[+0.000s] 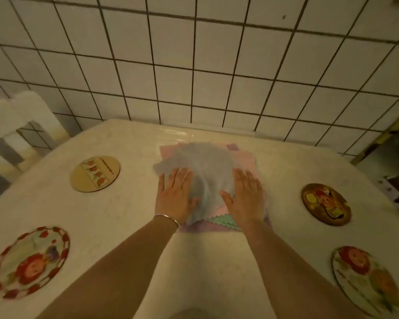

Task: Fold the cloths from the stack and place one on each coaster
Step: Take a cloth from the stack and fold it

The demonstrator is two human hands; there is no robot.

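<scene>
Now, at a pale table (129,217) set against a tiled wall (194,65), I press both palms flat on the top cloth (205,166), a grey-blue one lying rumpled on the stack (244,157) at the table's middle. My left hand (176,196) and right hand (245,199) are spread open, fingers straight, gripping nothing; a bangle (167,219) sits at my left wrist. Four coasters wait bare: a tan coaster (95,173) and a red-rimmed coaster (30,261) to my left, a dark coaster (326,203) and a floral coaster (366,282) to my right. To fold well, I judge I should smooth the creases outward first, square the corners, then lift only the top layer so the pink, green and lilac cloths below stay put. How many cloths lie underneath is hidden; only their scalloped edges peep out near my wrists. The coaster pictures are blurred, the floral one is cut by the frame's edge, and a white chair (21,120) at far left shows only in part.
</scene>
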